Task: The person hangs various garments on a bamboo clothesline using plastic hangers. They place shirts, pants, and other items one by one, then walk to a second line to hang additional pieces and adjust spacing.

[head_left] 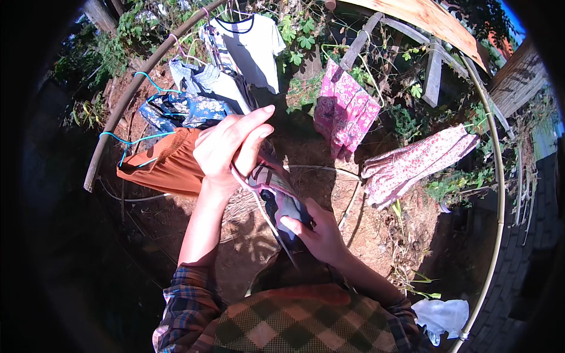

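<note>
My left hand (pixel 231 146) is raised in front of me and grips the top of a white wire hanger (pixel 262 207). A small grey and dark striped garment (pixel 281 194) hangs on that hanger. My right hand (pixel 318 232) holds the lower part of the garment from below, thumb on the cloth. Just behind my left hand an orange garment (pixel 168 167) hangs on a blue hanger from a long bamboo pole (pixel 138 88).
More clothes hang on the pole: a blue patterned piece (pixel 182 109), a pale shirt (pixel 209 79), a white T-shirt (pixel 256 47). A pink floral garment (pixel 347 109) and a light floral one (pixel 415 162) hang to the right. A white plastic bag (pixel 441 315) lies on bare earth.
</note>
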A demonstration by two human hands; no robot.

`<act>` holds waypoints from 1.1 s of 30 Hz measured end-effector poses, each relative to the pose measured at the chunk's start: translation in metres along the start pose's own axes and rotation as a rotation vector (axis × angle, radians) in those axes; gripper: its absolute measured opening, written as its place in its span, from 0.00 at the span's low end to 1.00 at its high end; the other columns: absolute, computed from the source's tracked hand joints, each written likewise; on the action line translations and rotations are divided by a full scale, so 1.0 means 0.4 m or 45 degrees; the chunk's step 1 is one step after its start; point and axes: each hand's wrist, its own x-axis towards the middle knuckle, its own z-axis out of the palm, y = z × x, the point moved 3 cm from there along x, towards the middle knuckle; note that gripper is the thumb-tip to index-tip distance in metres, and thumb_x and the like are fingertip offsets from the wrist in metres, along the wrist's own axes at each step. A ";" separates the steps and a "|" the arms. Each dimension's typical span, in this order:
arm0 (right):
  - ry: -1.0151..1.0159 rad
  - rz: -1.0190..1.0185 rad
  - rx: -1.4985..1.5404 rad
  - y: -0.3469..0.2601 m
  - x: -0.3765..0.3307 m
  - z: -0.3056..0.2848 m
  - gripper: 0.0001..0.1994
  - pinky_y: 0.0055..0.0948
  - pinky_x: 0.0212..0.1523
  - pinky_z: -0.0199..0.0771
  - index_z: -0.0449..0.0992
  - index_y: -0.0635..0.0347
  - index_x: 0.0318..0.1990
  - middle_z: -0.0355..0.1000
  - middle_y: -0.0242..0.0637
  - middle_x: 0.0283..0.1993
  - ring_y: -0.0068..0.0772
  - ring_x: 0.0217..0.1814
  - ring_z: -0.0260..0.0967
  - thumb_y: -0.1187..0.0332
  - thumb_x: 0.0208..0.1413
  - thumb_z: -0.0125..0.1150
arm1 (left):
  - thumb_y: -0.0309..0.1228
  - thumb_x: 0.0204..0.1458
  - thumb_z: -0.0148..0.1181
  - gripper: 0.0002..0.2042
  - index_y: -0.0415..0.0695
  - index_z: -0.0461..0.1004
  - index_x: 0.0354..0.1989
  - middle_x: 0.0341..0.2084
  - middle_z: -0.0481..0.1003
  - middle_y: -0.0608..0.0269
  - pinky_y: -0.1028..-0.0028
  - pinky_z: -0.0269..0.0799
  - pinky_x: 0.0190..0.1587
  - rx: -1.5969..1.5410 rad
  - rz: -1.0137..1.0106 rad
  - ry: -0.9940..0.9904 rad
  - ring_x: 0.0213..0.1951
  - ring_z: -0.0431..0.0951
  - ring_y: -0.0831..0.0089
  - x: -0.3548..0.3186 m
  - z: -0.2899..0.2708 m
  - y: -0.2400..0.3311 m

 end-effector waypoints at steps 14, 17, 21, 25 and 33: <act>0.719 -0.035 0.574 -0.172 -0.357 -0.178 0.21 0.22 0.52 0.60 0.59 0.66 0.56 0.65 0.30 0.46 0.17 0.48 0.60 0.71 0.56 0.55 | 0.33 0.31 0.72 0.18 0.41 0.77 0.34 0.26 0.77 0.61 0.80 0.67 0.21 -0.609 -0.041 -0.121 0.20 0.73 0.74 0.029 0.206 0.206; 1.074 -0.144 0.446 -0.179 -0.457 -0.233 0.22 0.22 0.53 0.59 0.57 0.65 0.58 0.64 0.31 0.51 0.18 0.50 0.60 0.69 0.58 0.53 | 0.30 0.55 0.51 0.10 0.34 0.74 0.34 0.21 0.76 0.54 0.81 0.66 0.22 -0.927 -0.159 0.038 0.19 0.73 0.77 0.006 0.268 0.236; 1.575 -0.093 0.426 -0.118 -0.566 -0.313 0.18 0.20 0.51 0.60 0.61 0.64 0.56 0.66 0.30 0.49 0.17 0.49 0.60 0.67 0.60 0.50 | 0.36 0.60 0.44 0.17 0.31 0.71 0.40 0.20 0.74 0.53 0.86 0.54 0.15 -1.175 -0.357 0.049 0.11 0.61 0.84 0.004 0.358 0.272; 1.985 -0.167 0.224 -0.003 -0.613 -0.417 0.15 0.20 0.49 0.61 0.63 0.65 0.52 0.67 0.33 0.46 0.18 0.47 0.61 0.66 0.61 0.48 | 0.40 0.61 0.41 0.20 0.31 0.70 0.41 0.19 0.73 0.56 0.85 0.55 0.15 -1.269 -0.262 -0.053 0.12 0.61 0.85 0.042 0.442 0.352; 2.415 0.143 -0.083 0.189 -0.610 -0.681 0.27 0.33 0.54 0.58 0.58 0.75 0.53 0.66 0.57 0.46 0.42 0.50 0.63 0.55 0.60 0.47 | 0.48 0.60 0.40 0.26 0.31 0.71 0.41 0.21 0.73 0.56 0.81 0.62 0.23 -1.504 -0.268 -0.253 0.20 0.68 0.79 0.141 0.563 0.502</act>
